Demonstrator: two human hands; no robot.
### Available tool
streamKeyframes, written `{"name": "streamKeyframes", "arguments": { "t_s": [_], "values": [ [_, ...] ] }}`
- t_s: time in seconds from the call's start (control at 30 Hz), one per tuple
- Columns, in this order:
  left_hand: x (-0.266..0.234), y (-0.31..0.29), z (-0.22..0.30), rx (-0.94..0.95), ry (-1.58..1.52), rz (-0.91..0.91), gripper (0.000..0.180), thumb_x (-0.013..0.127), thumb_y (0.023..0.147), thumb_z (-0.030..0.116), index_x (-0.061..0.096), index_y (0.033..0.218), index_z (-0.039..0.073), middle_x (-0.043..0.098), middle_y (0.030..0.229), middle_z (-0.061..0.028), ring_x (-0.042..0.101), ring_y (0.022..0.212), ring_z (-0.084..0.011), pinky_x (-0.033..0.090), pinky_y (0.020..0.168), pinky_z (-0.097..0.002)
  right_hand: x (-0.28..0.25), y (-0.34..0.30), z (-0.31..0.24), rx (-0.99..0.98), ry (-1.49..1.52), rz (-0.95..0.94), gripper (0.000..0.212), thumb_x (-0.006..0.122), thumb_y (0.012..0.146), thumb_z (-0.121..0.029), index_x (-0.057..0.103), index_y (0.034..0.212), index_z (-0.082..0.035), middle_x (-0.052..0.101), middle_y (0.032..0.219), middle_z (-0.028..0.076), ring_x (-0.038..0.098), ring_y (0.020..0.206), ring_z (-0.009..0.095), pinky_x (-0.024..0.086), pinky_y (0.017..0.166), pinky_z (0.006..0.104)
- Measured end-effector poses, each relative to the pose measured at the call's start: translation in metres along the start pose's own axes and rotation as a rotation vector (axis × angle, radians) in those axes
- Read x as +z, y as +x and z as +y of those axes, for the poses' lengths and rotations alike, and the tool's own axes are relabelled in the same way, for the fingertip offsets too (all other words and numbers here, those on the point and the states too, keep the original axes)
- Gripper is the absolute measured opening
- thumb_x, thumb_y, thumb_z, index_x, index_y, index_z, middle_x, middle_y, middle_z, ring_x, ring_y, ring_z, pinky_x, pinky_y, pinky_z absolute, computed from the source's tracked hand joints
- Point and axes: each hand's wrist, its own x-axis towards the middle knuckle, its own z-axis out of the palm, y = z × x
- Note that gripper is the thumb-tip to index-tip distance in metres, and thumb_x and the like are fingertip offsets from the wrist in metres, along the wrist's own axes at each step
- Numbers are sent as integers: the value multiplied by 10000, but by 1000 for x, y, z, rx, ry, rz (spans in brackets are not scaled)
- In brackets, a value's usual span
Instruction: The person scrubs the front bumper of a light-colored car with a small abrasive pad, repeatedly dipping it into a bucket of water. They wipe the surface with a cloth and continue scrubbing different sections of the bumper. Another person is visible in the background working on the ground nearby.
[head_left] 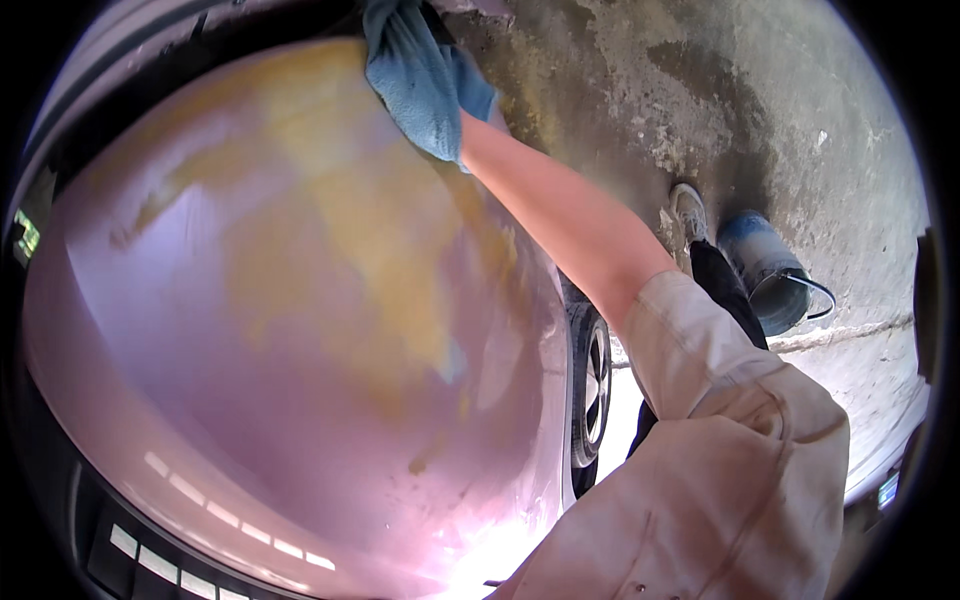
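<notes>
My right arm reaches from the right toward the top of the head view. My right hand [466, 140] is wrapped in a blue cloth [410, 90], which is bunched over it and hangs past the wrist. The cloth hides my fingers. It lies at the far edge of a large, curved, pinkish-silver car panel [330, 420], which looks like a hood. Yellowish-brown patches and smears cover the middle and far part of that panel. A bright glare sits at its near right edge. My left hand is out of view.
A car wheel [592, 385] shows below the panel's right edge. On the stained concrete floor [800, 90] stands a bucket [760, 260] with a dark handle, beside a shoe [688, 210] and a dark trouser leg. Dark trim borders the panel at the left.
</notes>
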Motion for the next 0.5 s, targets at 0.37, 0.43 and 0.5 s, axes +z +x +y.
{"name": "streamKeyframes", "arguments": {
  "t_s": [0.37,0.43,0.5],
  "values": [
    [-39,-34,-13,-37,111,-1,691,348,1040,462,407,1424,-110,338,1514,-354,414,1344,-488,341,1073,-623,-296,-225,-258,-1271,-1396,77,269,544,1006,-359,679,1158,-184,686,1188,-7,616,1105,175,470,1009,348],
    [-47,-43,-14,-60,179,27,677,312,1048,453,428,1447,-81,383,1532,-303,434,1364,-448,345,1098,-551,-311,-238,-309,-1297,-1069,-165,244,539,982,-308,676,1113,-154,681,1129,14,615,1041,179,478,950,337],
    [-39,-32,-14,-18,154,50,682,319,1043,466,449,1429,-81,406,1510,-311,455,1340,-458,360,1081,-550,-297,-213,-294,-1126,-1099,-149,213,547,929,-248,677,1027,-112,674,1048,52,620,954,204,490,864,357]
  ]
}}
